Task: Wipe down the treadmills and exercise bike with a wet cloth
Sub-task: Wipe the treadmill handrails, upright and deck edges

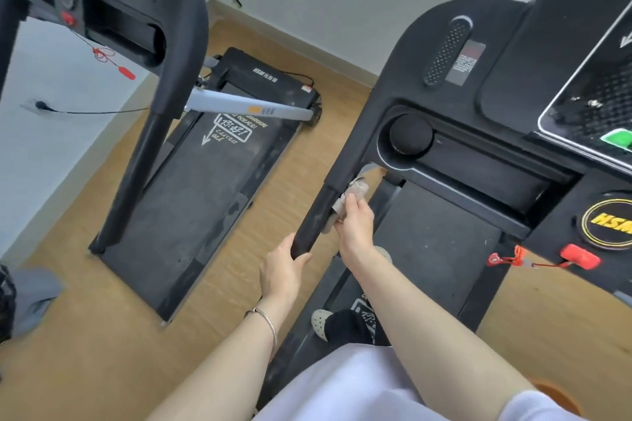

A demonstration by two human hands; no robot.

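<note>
Her left hand [285,265] curls round the end of the handrail [316,215] to steady herself, while her right hand [355,220] grips the cloth [354,193], rubbing its inner side.

Cloth [346,204] on handrail [315,217], right of second treadmill [205,178].

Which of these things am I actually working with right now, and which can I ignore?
In the job: cloth in the right hand; handrail gripped by the left hand; near treadmill; far treadmill.
Lying about: red safety clip; black cable; grey item on the floor.
</note>
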